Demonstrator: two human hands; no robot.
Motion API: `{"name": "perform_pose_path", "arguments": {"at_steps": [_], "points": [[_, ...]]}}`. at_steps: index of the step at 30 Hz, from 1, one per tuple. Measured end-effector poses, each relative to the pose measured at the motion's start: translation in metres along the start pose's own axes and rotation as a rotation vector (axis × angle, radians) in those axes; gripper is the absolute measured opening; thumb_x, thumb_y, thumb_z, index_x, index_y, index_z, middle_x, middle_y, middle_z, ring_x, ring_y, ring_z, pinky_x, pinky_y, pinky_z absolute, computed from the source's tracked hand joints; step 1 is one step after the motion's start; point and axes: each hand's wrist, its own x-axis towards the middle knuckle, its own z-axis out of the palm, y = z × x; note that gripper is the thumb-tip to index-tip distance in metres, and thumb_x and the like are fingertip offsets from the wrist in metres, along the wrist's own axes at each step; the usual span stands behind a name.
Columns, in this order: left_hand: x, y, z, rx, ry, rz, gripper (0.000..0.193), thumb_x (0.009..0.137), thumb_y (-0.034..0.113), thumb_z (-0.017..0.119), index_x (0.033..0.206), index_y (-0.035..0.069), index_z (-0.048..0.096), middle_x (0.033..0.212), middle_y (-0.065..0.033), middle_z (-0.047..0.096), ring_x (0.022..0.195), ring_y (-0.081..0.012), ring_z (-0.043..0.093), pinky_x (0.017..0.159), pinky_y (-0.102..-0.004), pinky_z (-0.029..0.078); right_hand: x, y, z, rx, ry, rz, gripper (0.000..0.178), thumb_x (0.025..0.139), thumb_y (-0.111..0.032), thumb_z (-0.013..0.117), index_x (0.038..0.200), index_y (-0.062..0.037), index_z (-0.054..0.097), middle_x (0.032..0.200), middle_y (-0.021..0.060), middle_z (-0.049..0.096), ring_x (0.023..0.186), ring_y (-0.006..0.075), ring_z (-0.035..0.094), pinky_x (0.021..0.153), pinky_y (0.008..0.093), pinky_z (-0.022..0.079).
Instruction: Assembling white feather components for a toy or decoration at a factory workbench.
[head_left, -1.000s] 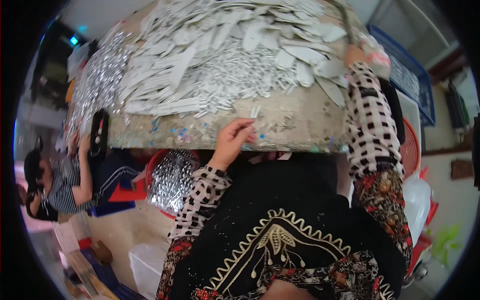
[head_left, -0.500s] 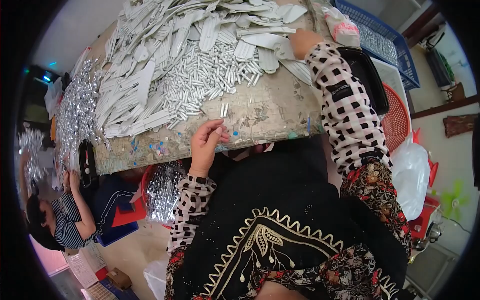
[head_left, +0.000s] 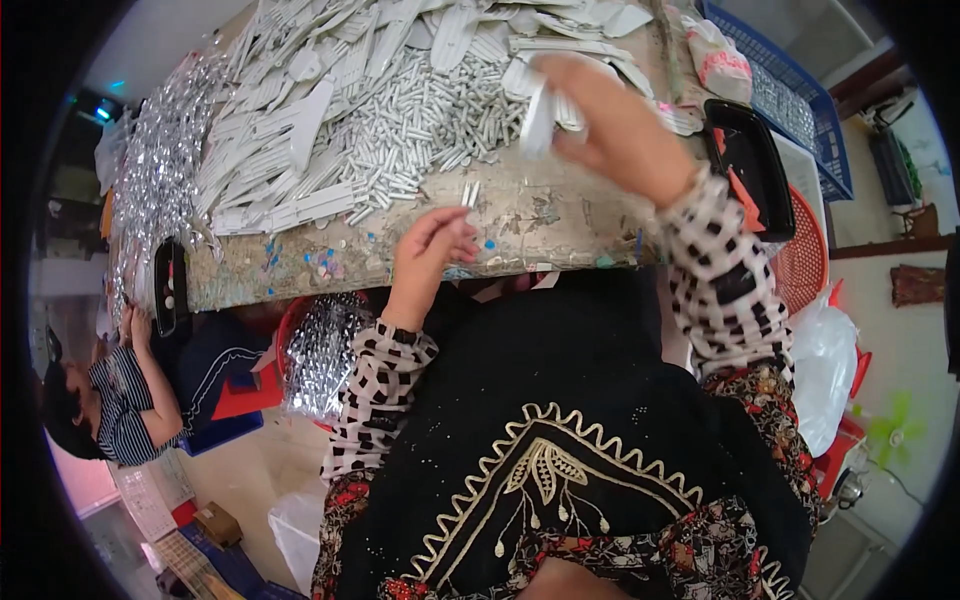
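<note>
My right hand (head_left: pixel 620 135), slightly smeared by motion, is above the table's right part, closed on a flat white plastic piece (head_left: pixel 538 122) that points down toward me. My left hand (head_left: pixel 430 250) is near the table's front edge, its fingers curled in toward the thumb; whatever they may hold is hidden. Just beyond its fingertips lie a couple of small white rods (head_left: pixel 470 194). Farther off spreads a heap of short white rods (head_left: pixel 425 115). Behind and left of it, flat white ribbed plastic pieces (head_left: pixel 270 130) are piled high.
Silver tinsel strands (head_left: pixel 160 150) cover the table's left end, where another person (head_left: pixel 130 390) sits. A black tray (head_left: pixel 765 190) stands at the right edge, beside a red basket (head_left: pixel 808 250) and a blue crate (head_left: pixel 830 150). More tinsel fills a red tub (head_left: pixel 325 360) below the table.
My right hand has come back from the far right of the pile toward the middle, bringing a flat white plastic piece. The left hand's fingers have curled in more.
</note>
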Motion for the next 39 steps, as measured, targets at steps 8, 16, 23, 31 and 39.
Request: {"name": "perform_pose_path", "arguments": {"at_steps": [8, 16, 23, 31, 39], "points": [[0.012, 0.030, 0.001, -0.687, -0.033, -0.322, 0.038, 0.093, 0.029, 0.058, 0.119, 0.002, 0.056, 0.105, -0.0099, 0.065, 0.094, -0.0201, 0.064, 0.083, -0.0323, 0.053, -0.034, -0.068, 0.070, 0.101, -0.124, -0.318, 0.050, 0.074, -0.002, 0.067, 0.123, -0.0088, 0.055, 0.134, 0.0132, 0.046, 0.105, 0.0286, 0.058, 0.086, 0.0359, 0.048], [-0.001, 0.036, -0.002, -0.645, 0.067, -0.104, 0.025, 0.090, 0.020, 0.061, 0.106, 0.002, 0.057, 0.094, -0.0117, 0.065, 0.086, -0.0210, 0.065, 0.075, -0.0336, 0.055, -0.060, -0.114, 0.098, 1.230, -0.140, 0.715, 0.055, 0.100, -0.018, 0.045, 0.147, -0.0021, 0.019, 0.125, 0.0087, 0.046, 0.091, 0.0119, 0.055, 0.073, 0.0261, 0.049], [-0.010, 0.037, -0.067, 0.148, 0.231, 0.018, 0.025, 0.092, 0.015, 0.060, 0.114, 0.004, 0.063, 0.094, -0.0047, 0.066, 0.076, -0.0101, 0.061, 0.067, -0.0225, 0.049, -0.067, -0.108, 0.099, 1.269, -0.100, 1.017, 0.056, 0.098, -0.024, 0.047, 0.146, -0.0034, 0.027, 0.096, 0.0037, 0.054, 0.070, 0.0090, 0.051, 0.061, 0.0219, 0.043], [-0.004, 0.066, -0.203, 1.729, 0.286, 0.480, 0.040, 0.072, 0.007, 0.065, 0.112, 0.012, 0.063, 0.103, -0.0103, 0.062, 0.092, -0.0317, 0.056, 0.080, -0.0418, 0.047, -0.079, -0.101, 0.092, 1.236, -0.036, 1.095, 0.055, 0.097, -0.026, 0.047, 0.144, -0.0025, 0.031, 0.091, 0.0048, 0.054, 0.067, 0.0116, 0.053, 0.059, 0.0246, 0.045], [-0.002, 0.101, -0.200, 1.686, 0.112, 0.525, 0.046, 0.069, 0.011, 0.069, 0.114, 0.009, 0.058, 0.103, -0.0110, 0.060, 0.102, -0.0319, 0.055, 0.090, -0.0420, 0.043, -0.083, -0.083, 0.080, 1.400, -0.069, 1.114, 0.052, 0.091, -0.019, 0.057, 0.136, -0.0008, 0.039, 0.089, 0.0039, 0.055, 0.066, 0.0119, 0.055, 0.060, 0.0252, 0.047]]}}
